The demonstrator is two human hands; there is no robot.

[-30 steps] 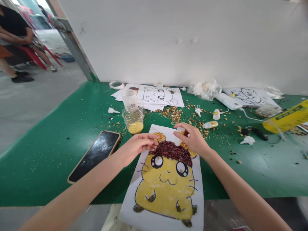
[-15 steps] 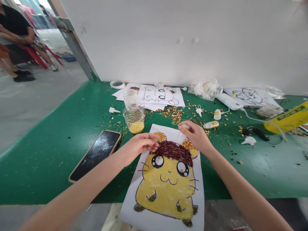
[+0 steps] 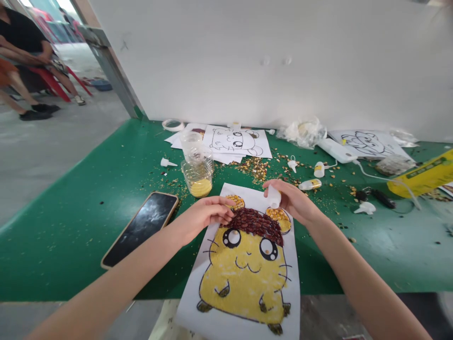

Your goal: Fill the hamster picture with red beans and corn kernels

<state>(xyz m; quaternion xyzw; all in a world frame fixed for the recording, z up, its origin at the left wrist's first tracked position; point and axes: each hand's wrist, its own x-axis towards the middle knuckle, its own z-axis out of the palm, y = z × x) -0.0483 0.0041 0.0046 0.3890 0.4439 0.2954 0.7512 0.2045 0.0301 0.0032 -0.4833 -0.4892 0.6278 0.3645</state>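
A hamster picture on white paper lies in front of me, its lower end past the table edge. Yellow grains cover the body, dark red beans the top of the head, and corn kernels the ears. Over the right ear, my right hand grips a small white glue bottle, tilted with its mouth downward. My left hand is by the left ear, fingers loosely bent and apart, with nothing visible in them. To its left lies a phone.
Clear plastic cups, one holding yellow grain, stand behind my left hand. Loose seeds are scattered over the green table. Farther back are drawings, a plastic bag and a white power bank. A yellow packet is at the right.
My right hand has turned the glue bottle, so its white body and mouth now show above the right ear. My left hand has stayed in place.
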